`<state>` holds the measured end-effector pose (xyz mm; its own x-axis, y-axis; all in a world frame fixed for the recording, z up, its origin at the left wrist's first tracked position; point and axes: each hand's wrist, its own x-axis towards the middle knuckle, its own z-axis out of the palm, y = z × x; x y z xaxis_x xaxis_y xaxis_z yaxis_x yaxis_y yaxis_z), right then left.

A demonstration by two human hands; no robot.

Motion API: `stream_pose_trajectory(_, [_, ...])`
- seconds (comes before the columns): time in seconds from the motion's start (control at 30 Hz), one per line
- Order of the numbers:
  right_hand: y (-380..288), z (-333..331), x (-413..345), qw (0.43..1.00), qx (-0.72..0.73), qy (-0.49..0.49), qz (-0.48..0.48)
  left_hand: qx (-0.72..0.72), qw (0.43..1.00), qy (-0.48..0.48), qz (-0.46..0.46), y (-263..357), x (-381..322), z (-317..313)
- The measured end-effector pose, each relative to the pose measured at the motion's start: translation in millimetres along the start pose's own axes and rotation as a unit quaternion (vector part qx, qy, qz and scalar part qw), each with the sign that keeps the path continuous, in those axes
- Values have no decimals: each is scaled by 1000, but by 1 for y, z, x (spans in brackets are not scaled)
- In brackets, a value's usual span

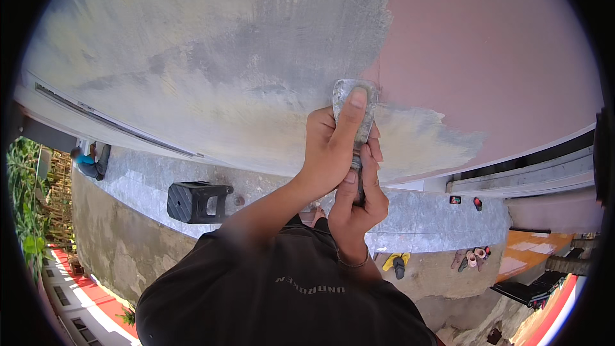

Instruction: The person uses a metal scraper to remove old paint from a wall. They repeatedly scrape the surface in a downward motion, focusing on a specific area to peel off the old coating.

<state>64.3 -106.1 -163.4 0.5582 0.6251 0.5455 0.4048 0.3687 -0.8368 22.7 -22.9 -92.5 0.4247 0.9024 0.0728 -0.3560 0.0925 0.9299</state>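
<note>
Both of my hands hold one putty knife (344, 95) with a worn, smeared metal blade, its wide end at the wall in front of me. My left hand (334, 144) grips the blade, the thumb lying flat along its face and the fingers behind it. Below it, my right hand (361, 197) is closed around the dark handle. The wall (216, 72) is coated in streaky grey and yellowish filler on the left and middle, with a ragged edge against pink paint (480, 53) on the right.
A black plastic stool (192, 202) stands on the tiled floor (413, 221) at the left. Farther left, a person (91, 163) sits near the wall. Yellow sandals (396, 260) and several other shoes (471, 258) lie along the floor edge. A dark recess runs below the wall at right.
</note>
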Motion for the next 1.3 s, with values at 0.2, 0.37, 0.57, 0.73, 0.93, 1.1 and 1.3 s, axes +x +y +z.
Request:
stream_pose_trajectory(0.2, [29,-14,-7,999,-33,-20,-12,3,999,6,-45,-48,-4,-9])
stream_pose_trajectory(0.37, [28,-66,-61,901,-98,-223,358,-34,901,113,-418,-133,-56,-50])
stream_pose_trajectory(0.57, [18,-80,-77,918,3,-133,374,75,934,-124,-327,-128,-68,-69])
stream_pose_trajectory(0.73, [-15,-72,-38,959,82,-84,257,82,975,-171,-113,-56,-24,-53])
stream_pose_trajectory(0.93, [-42,-32,-5,998,-13,-40,57,103,983,-126,89,15,-10,-46])
stream_pose_trajectory(1.1, [-58,0,6,998,-47,0,-34,2,981,-175,80,40,-4,-34])
stream_pose_trajectory(1.3, [-73,13,18,986,-134,33,-94,-192,935,-287,-77,58,7,-11])
